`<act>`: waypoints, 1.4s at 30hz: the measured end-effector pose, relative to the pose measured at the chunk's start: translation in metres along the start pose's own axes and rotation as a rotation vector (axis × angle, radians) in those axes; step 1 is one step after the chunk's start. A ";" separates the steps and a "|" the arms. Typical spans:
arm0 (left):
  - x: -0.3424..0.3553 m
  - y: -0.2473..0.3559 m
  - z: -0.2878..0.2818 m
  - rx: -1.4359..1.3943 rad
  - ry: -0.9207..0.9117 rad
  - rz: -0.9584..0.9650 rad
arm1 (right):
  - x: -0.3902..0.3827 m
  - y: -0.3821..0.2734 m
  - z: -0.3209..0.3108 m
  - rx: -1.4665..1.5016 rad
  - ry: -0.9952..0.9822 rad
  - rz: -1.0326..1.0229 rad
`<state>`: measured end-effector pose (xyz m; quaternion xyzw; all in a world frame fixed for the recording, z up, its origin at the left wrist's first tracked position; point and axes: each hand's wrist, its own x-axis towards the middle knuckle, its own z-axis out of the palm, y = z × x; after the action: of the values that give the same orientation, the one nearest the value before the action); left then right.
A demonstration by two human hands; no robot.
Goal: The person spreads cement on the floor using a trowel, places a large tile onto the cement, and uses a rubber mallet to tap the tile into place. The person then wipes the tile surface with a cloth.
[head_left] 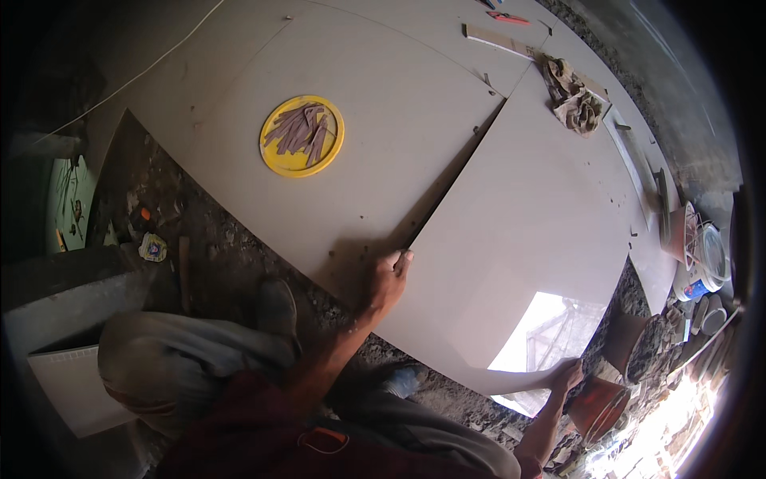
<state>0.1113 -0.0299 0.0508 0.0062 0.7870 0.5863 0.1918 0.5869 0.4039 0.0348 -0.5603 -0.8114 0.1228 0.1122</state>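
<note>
1. The person crouches at the lower centre of the frame and holds a large pale floor tile (519,231), which fills the right middle of the picture.
2. The left hand (388,279) grips the near left corner of this tile, with the fingers curled over its edge, just beside the dark gap to the neighbouring tile (359,144).
3. The right hand (568,374) is at the lower right of the frame. It holds the near right corner of the tile, with the fingers closed around the edge.
4. The tile looks stiff and heavy. Its glossy face shows a bright reflection at the lower right, so it is probably slippery for bare fingers.
5. Such a thin, wide plate is likely fragile at the corners and may crack if it bends or drops on the rough rubble (231,255) below.
6. A safe hold seems to be at two well-separated points of the near edge, as both hands do now, with the fingers under the edge.
7. A yellow plate (273,152) with brown wedges (302,132) lies on the neighbouring tile at upper centre, well apart from the hands.
8. Crumpled rags (576,102) lie at the upper right.
</note>
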 end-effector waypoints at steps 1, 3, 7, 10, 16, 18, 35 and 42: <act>0.001 0.000 0.001 0.030 -0.019 -0.029 | 0.002 0.003 0.001 0.026 -0.007 -0.005; 0.004 0.001 0.000 0.100 -0.064 -0.112 | 0.007 0.011 0.006 0.086 0.004 0.025; 0.015 0.003 -0.003 0.124 -0.096 -0.124 | 0.016 0.021 0.018 0.056 0.044 0.004; 0.017 0.005 -0.005 0.161 -0.112 -0.143 | 0.013 0.016 0.020 -0.010 0.068 -0.052; 0.014 0.004 -0.006 0.215 -0.102 -0.103 | 0.003 -0.014 0.007 0.072 0.024 0.032; 0.013 0.000 -0.004 0.210 -0.109 -0.117 | 0.005 -0.017 0.006 0.115 0.030 0.139; 0.015 -0.006 -0.005 0.056 -0.129 -0.173 | 0.012 0.017 0.015 0.019 0.049 0.091; 0.017 -0.008 0.000 0.254 -0.052 -0.177 | 0.012 0.019 0.023 -0.022 0.050 0.038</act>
<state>0.0975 -0.0287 0.0389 -0.0240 0.8470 0.4627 0.2608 0.5923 0.4197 0.0077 -0.5795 -0.7990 0.1022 0.1239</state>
